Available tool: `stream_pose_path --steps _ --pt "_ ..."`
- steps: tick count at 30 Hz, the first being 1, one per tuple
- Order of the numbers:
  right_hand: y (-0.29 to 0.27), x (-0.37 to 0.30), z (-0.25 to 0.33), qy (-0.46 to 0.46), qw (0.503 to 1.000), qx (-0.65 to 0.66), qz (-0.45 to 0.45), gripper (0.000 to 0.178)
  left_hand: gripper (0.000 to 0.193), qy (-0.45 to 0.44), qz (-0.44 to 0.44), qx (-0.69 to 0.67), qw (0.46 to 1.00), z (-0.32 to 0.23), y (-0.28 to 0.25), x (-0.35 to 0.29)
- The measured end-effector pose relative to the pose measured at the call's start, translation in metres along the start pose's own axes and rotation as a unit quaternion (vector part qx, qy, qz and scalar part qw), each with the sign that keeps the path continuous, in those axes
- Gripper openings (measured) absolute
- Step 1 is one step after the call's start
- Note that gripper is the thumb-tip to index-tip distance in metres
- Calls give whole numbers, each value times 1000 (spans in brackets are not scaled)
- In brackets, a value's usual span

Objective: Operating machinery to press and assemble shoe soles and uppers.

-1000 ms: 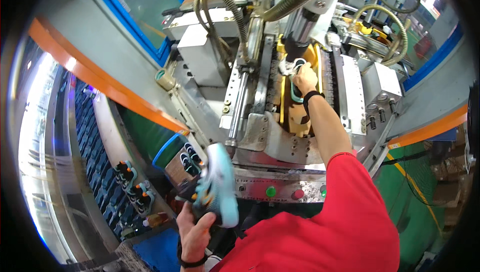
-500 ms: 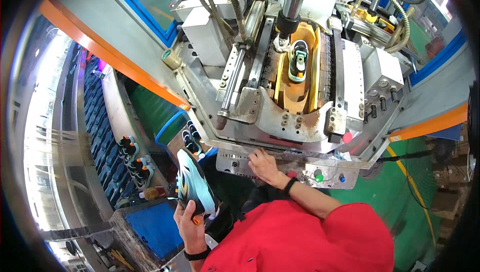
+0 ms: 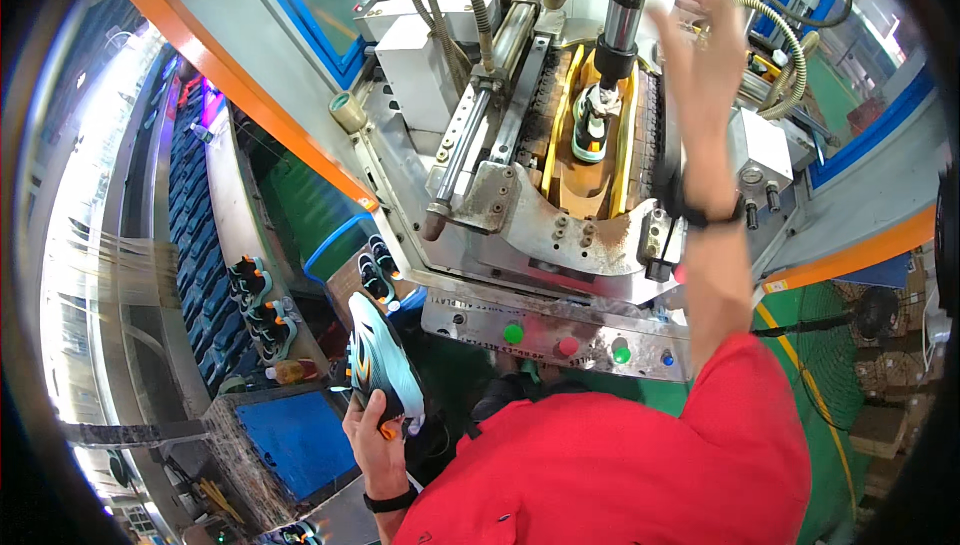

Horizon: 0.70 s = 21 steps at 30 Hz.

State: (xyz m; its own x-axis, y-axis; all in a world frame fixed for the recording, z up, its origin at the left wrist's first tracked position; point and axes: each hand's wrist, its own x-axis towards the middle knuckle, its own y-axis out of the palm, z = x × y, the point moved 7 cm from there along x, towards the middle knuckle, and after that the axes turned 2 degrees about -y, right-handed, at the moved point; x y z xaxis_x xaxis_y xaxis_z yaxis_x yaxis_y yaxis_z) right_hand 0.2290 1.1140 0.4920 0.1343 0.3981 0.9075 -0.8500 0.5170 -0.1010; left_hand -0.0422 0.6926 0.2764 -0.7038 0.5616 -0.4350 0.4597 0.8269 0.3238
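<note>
Gripping a pale blue shoe (image 3: 383,365) by its heel, the left hand (image 3: 375,437) hangs below the press machine's (image 3: 520,205) front edge. The right hand (image 3: 705,45) is raised, fingers spread and empty, beside the shoe on the press (image 3: 590,125).

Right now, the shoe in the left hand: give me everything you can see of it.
The shoe is a light teal and white trainer with black and orange patterning on the face turned to the camera. It looks like moulded foam or rubber with a synthetic upper. It stands on end, long axis roughly vertical, tilted slightly. The left hand holds its lower end from below, thumb across it. It hangs in front of the machine's button panel, touching nothing else.
</note>
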Motion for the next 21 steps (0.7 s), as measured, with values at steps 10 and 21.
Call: stream_pose_path --steps 10,21 --pt "83 81 -58 74 955 284 49 35 31 -3 -28 -20 999 30 -8 -13" --pt "138 57 -206 71 950 72 297 38 28 15 -169 -65 983 57 -100 -98"
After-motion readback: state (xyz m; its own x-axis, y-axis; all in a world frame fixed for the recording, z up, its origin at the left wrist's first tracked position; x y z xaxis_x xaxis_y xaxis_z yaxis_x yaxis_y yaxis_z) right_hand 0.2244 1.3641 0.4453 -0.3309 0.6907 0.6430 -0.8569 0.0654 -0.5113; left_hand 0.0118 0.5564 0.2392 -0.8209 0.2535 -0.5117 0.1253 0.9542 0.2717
